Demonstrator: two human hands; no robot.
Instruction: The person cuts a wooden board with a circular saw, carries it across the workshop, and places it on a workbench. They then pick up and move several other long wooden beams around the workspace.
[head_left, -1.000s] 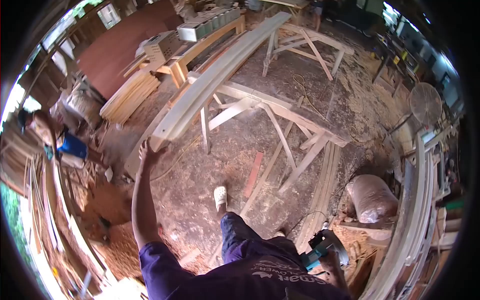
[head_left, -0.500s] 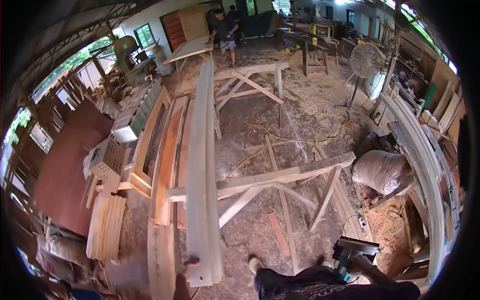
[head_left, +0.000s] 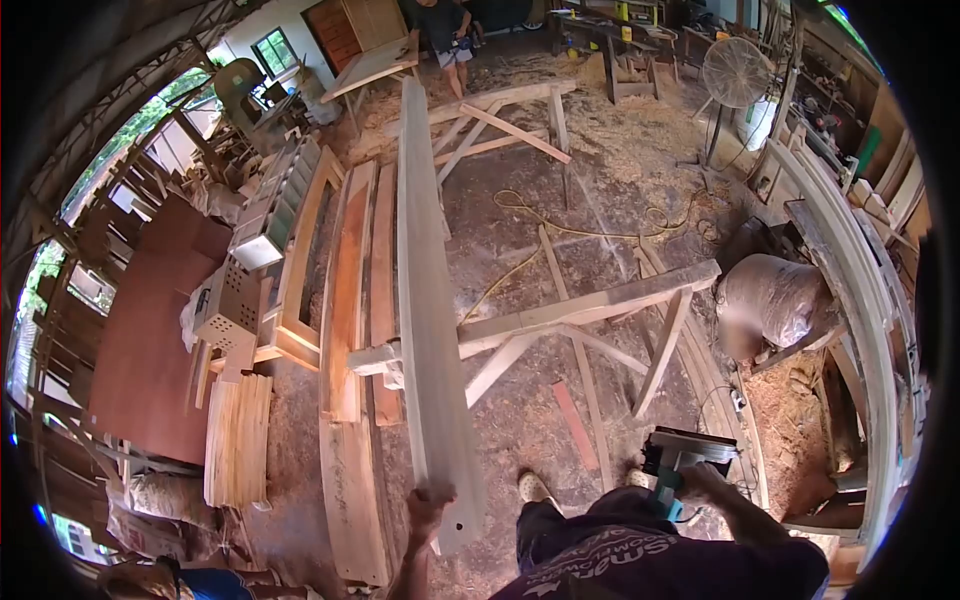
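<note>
Left hand (head_left: 430,503) grips long plank (head_left: 425,300) end; right hand (head_left: 700,483) grasps power tool (head_left: 678,452), possibly planer.

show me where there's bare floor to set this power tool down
Bare floor lies between the long plank and the red strip, before the near sawhorse. Left of the plank is crowded with stacked boards; beyond the power tool sits a sack.
</note>
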